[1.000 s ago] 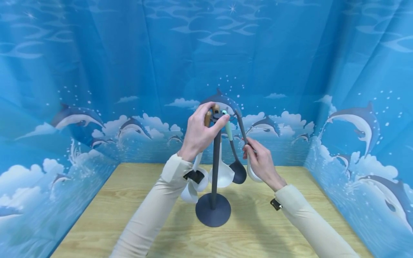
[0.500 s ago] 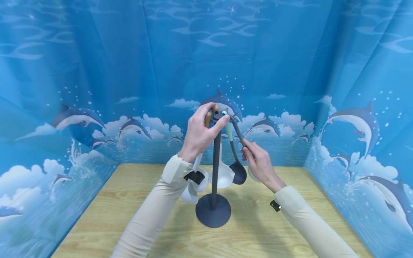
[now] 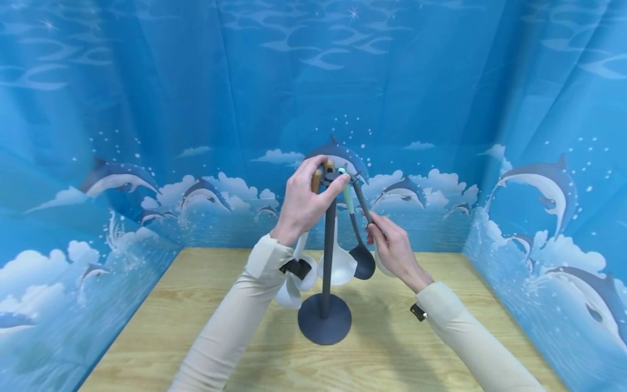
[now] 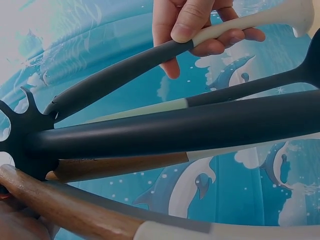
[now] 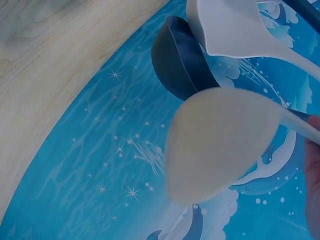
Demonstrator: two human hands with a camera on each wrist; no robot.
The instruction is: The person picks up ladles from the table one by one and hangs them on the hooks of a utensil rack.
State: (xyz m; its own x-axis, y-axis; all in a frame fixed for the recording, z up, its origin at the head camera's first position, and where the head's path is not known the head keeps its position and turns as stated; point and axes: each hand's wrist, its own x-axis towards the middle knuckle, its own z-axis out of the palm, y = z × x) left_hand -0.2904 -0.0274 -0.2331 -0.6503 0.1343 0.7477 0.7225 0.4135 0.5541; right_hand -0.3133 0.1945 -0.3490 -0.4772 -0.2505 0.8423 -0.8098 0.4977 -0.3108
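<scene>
A dark utensil stand [image 3: 327, 245] carries several ladles hung around its head. My left hand [image 3: 303, 198] grips the stand's head from above, thumb on the near right side. Between thumb and fingers, my right hand [image 3: 393, 245] pinches a ladle [image 4: 125, 70] where its dark grey handle meets the pale neck. The handle's top end is at the stand's head, beside a hook; whether it hangs there I cannot tell. Its pale bowl [image 5: 225, 145] fills the middle of the right wrist view. Next to it hangs a black ladle [image 3: 363, 262] with a mint-green handle.
A white ladle [image 3: 340, 268] hangs behind the pole, and further pale utensils [image 3: 289, 294] hang at the left, partly hidden by my left wrist. Wooden handles [image 4: 85, 210] run close under the pole. The stand's round base [image 3: 325, 324] rests on a wood-grain table [image 3: 196, 326] before a blue dolphin curtain.
Over the second, my right hand has brought the grey handle's top end left and slightly down to the stand's head. Little differs in the last half second; my left hand stays put.
</scene>
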